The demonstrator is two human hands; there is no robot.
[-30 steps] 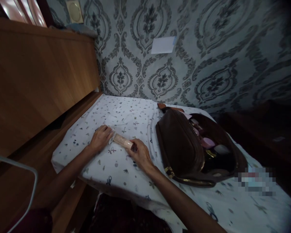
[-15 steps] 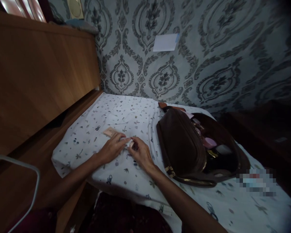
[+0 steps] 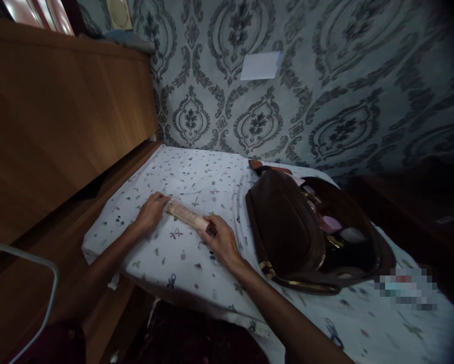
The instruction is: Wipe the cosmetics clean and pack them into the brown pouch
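Note:
A peach-coloured squeeze tube [image 3: 188, 215] with small print lies slantwise between my hands, just over the patterned sheet. My right hand [image 3: 222, 240] is closed round its dark cap end at the lower right. At the upper left, the fingers of my left hand [image 3: 151, 212] are pinched at the tube's flat end. To the right of my right hand stands an open brown bag [image 3: 283, 227] with a gold zip. Several small items are inside it, among them a round pink piece [image 3: 331, 224].
A white sheet [image 3: 212, 172] with small prints covers the surface beneath. On the left rises a wooden panel [image 3: 71, 101]; a pale cable [image 3: 54, 283] curves before it. Patterned wallpaper [image 3: 191, 119] with a white card [image 3: 261, 65] is behind. A blurred-out item [image 3: 407, 288] lies right.
My left hand has moved left from the cap end to the tube's flat end, uncovering the tube's body. My right hand stays at the cap end.

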